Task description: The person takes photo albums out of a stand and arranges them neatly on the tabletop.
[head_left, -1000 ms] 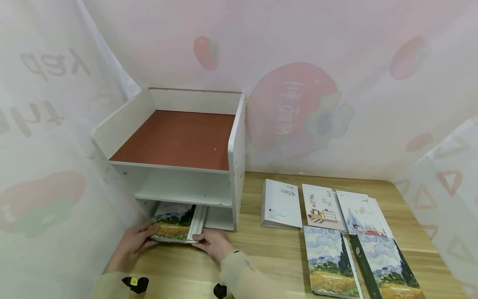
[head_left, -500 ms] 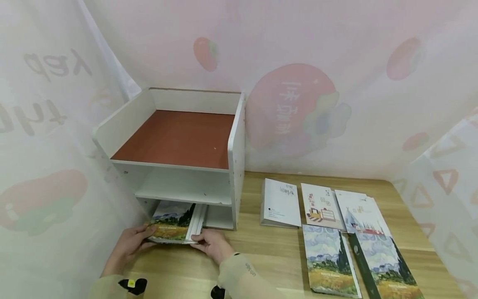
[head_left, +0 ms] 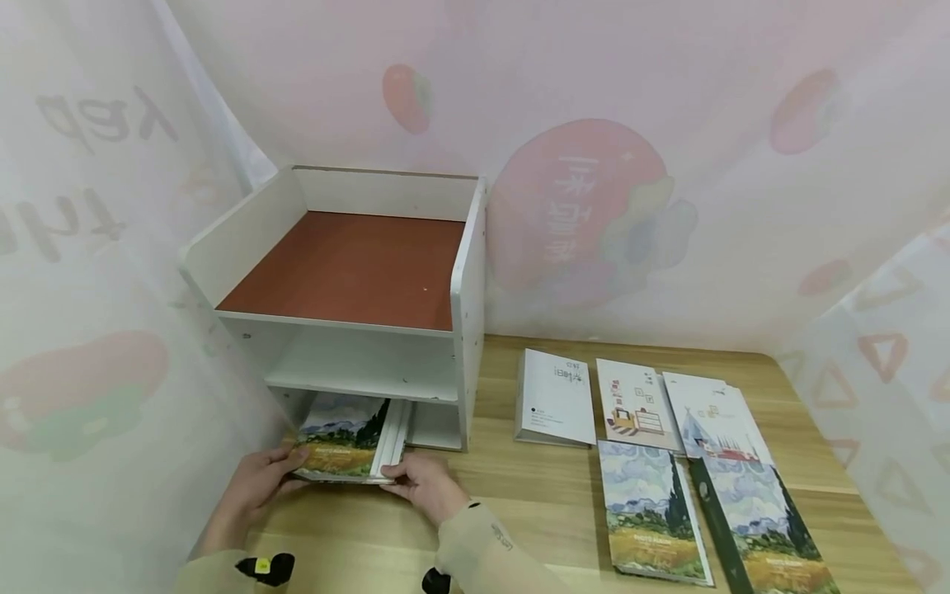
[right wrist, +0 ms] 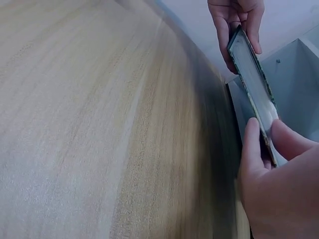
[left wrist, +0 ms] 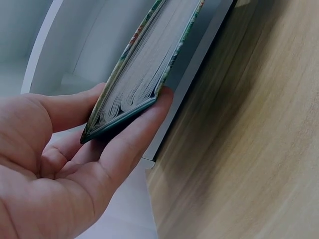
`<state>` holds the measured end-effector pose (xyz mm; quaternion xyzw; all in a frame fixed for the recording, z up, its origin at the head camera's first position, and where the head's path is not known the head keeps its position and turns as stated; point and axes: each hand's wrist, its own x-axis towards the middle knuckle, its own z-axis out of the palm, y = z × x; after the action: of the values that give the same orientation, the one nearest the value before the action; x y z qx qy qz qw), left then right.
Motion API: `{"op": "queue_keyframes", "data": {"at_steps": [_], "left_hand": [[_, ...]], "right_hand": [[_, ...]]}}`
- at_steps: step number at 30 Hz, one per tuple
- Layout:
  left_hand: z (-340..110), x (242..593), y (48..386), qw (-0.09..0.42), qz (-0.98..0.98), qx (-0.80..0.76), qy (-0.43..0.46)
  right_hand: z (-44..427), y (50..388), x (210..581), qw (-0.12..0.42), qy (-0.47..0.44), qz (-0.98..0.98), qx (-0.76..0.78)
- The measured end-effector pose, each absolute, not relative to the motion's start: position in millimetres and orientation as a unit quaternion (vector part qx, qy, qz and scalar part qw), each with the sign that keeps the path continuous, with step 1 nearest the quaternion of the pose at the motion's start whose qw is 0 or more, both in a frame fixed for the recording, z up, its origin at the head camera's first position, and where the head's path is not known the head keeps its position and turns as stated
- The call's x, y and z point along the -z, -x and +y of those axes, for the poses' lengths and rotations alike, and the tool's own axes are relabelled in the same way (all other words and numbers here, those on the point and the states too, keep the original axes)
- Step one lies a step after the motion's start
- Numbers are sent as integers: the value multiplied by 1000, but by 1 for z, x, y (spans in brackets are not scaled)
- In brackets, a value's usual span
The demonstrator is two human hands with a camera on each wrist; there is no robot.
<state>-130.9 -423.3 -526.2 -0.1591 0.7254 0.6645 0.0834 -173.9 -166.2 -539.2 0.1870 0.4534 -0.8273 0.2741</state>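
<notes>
A photo album (head_left: 337, 450) with a landscape painting on its cover reaches partway into the bottom compartment of the white shelf unit (head_left: 467, 330). My left hand (head_left: 254, 488) grips its left front corner, thumb on the cover and fingers underneath, as the left wrist view confirms. At the right front corner, my right hand (head_left: 430, 487) pinches the album's white-edged side between thumb and fingers. In the left wrist view the album (left wrist: 144, 64) shows its page edges between two covers, tilted. The album's back end is hidden under the middle shelf.
On the wooden table (head_left: 534, 511) to the right lie a white album (head_left: 557, 400), two illustrated white albums (head_left: 638, 404), and two painting-covered albums (head_left: 653, 511). The unit's top is reddish brown (head_left: 356, 272). A white printed curtain (head_left: 96, 412) hangs close on the left.
The head view has shifted slightly. Both hands keep the same hold, and the album stays in nearly the same place, perhaps a touch farther out of the compartment.
</notes>
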Motion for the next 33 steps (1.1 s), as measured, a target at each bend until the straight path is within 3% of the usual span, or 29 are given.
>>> {"op": "queue_keyframes", "data": {"at_steps": [21,33], "left_hand": [[-411,513,127,67,725,-668,155],[-401,502,120,62,736,-657,151]], "right_hand": [[-155,167,532,265,-144,503,810],[-144,162,528,290,-115,486,816]]}}
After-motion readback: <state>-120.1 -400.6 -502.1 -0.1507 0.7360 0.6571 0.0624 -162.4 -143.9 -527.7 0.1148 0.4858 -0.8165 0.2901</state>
